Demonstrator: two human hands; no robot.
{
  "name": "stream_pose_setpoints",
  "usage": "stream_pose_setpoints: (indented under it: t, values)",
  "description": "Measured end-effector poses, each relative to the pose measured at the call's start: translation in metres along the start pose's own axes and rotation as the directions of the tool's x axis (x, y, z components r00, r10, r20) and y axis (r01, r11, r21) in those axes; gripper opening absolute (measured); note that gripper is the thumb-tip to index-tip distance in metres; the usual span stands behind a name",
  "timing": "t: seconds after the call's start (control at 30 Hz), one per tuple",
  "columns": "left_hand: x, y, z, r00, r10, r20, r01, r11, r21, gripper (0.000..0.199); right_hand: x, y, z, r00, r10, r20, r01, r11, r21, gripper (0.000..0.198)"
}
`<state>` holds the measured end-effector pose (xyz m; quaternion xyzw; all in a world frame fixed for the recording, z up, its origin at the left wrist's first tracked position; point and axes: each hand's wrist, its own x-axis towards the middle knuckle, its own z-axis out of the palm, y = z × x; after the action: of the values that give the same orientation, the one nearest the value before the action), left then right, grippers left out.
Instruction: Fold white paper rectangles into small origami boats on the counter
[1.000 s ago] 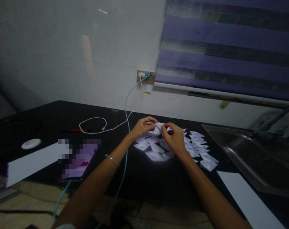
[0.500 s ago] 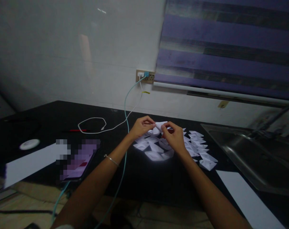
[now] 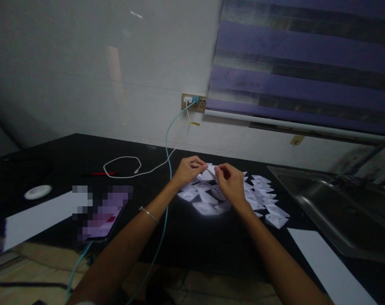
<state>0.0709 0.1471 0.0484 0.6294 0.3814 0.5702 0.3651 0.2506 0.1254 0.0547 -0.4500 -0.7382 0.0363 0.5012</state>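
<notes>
Between my two hands is a small piece of folded white paper (image 3: 210, 170), held above the black counter. My left hand (image 3: 189, 170) pinches its left side between thumb and fingers. On the other side my right hand (image 3: 230, 182) is closed on the paper with thumb and fingertips. Below and around the hands lie several folded white paper pieces (image 3: 207, 208), spread over the counter. More folded pieces (image 3: 261, 189) form a row to the right of my right hand. The exact folds of the held paper are partly hidden by my fingers.
A phone (image 3: 106, 216) and a white paper strip (image 3: 46, 218) lie on the left, by a white round object (image 3: 37, 192). Cables (image 3: 165, 212) run from the wall socket (image 3: 193, 102). Another paper strip (image 3: 329, 262) lies beside the metal sink (image 3: 310, 203).
The paper between my hands has tipped flatter and its raised top edge is lower. My right fingers have shifted slightly and curled closer around it. Both hands keep their hold.
</notes>
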Motion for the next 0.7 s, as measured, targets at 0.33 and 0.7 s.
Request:
stream_pose_setpoints:
  t: [0.33, 0.7]
  values:
    - [0.001, -0.005, 0.002, 0.999, 0.03, -0.017, -0.029, 0.999, 0.012, 0.019, -0.002, 0.002, 0.006, 0.999, -0.036, -0.022, 0.036, 0.999, -0.01, 0.016]
    - [-0.004, 0.007, 0.001, 0.999, 0.033, 0.039, -0.033, 0.999, 0.006, 0.013, 0.006, 0.013, 0.001, 0.944, 0.086, 0.32, -0.179, 0.945, 0.274, 0.031]
